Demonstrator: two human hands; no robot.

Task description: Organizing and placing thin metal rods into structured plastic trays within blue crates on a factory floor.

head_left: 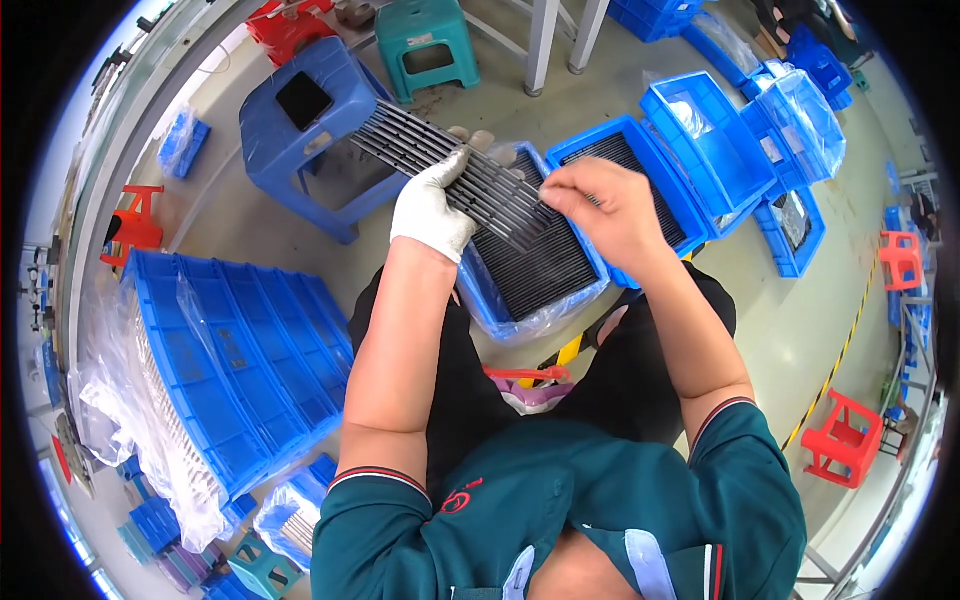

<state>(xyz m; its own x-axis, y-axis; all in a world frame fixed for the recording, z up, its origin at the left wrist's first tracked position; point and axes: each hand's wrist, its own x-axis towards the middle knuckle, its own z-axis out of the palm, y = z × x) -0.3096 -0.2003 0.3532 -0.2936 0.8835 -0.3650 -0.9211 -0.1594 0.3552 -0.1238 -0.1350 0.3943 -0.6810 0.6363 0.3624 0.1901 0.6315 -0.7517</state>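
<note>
My left hand point(432, 213), in a white glove, is wrapped around a fanned row of thin dark metal rods point(402, 141). They slant from upper left to lower right, with small notches or holes along them. At their right end is my bare right hand point(607, 207), thumb and fingers pinched together; whether a rod is between the fingertips is hidden. Below both hands stands a blue plastic crate point(600, 284) lined with clear film, filled with similar dark rods point(535, 284) laid side by side.
Another blue crate point(692, 228) with dark rods stands to the right, next to stacked blue bins point(722, 170). A blue stool point(262, 130) with a black flat item is ahead left. Large blue crates point(240, 350) stand at left. A red stool point(845, 440) is far right.
</note>
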